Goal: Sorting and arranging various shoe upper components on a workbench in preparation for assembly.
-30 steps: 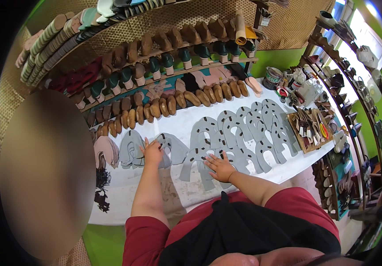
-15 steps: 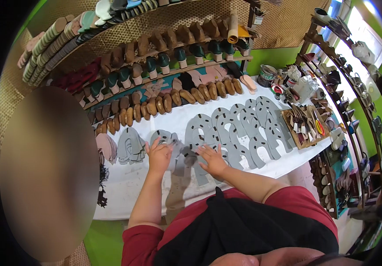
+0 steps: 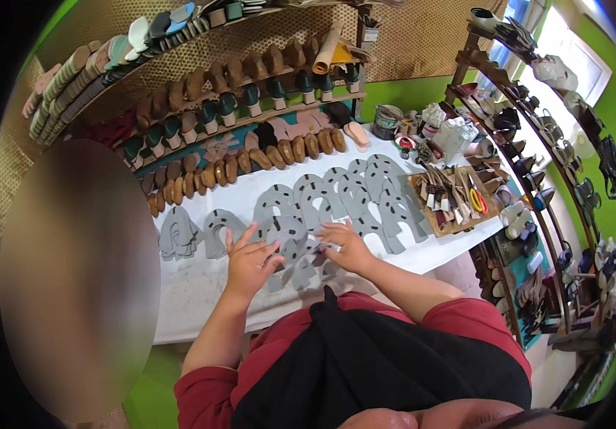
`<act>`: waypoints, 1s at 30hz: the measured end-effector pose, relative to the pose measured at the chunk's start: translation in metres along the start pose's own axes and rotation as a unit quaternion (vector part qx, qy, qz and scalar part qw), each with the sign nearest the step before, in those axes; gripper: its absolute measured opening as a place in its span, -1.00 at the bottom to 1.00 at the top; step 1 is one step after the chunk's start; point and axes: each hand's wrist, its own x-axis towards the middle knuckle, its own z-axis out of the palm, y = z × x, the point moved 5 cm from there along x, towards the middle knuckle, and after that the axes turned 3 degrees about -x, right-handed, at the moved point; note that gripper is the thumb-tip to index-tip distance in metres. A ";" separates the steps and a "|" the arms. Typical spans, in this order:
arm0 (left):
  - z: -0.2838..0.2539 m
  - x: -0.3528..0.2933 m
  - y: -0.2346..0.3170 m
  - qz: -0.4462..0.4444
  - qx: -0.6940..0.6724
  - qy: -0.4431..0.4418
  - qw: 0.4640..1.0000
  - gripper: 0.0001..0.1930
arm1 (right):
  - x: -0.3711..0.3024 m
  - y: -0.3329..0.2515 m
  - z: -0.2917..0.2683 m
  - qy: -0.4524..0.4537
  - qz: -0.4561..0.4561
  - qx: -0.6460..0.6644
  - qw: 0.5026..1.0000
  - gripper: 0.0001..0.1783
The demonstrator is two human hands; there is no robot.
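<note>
Several grey U-shaped shoe-upper pieces [image 3: 383, 179] with small dark strips on them lie overlapping across the white-covered table. My left hand [image 3: 249, 266] is over the near part of the table, its fingers spread and holding nothing. My right hand [image 3: 351, 250] is closed at the edge of a grey upper piece [image 3: 299, 252], its thumb and fingers seeming to pinch it. That piece is smeared by motion and its lower part hangs between my hands. Left of my left hand are another grey upper piece [image 3: 221, 227] and a stack of grey pieces [image 3: 178, 234].
Brown shoe lasts [image 3: 256, 159] line the table's back, below shelves of more lasts. A tray of tools [image 3: 458, 200] with red-and-yellow-handled scissors sits at the right, near a can [image 3: 387, 123]. A shoe rack [image 3: 529, 143] stands at right. A blurred oval covers the left.
The view has shifted, so the table's contents sit farther left. My right hand has closed on a grey upper piece and raised it slightly. My left hand's fingers have spread wider.
</note>
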 end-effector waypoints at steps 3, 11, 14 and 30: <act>0.008 -0.003 0.011 -0.028 0.022 0.058 0.998 -0.69 | -0.027 0.037 -0.051 -0.034 0.029 0.004 0.999 -0.88; 0.035 -0.003 0.052 -0.207 0.048 0.026 0.977 -0.83 | -0.057 0.081 -0.144 -0.042 0.048 -0.122 0.990 -0.82; 0.041 -0.008 0.066 -0.239 0.066 0.033 0.968 -0.87 | -0.045 0.080 -0.137 -0.101 0.060 -0.067 0.991 -0.79; 0.046 -0.095 0.097 -0.375 0.095 0.067 0.920 -0.87 | 0.050 0.200 0.001 -0.084 0.099 -0.158 0.979 -0.53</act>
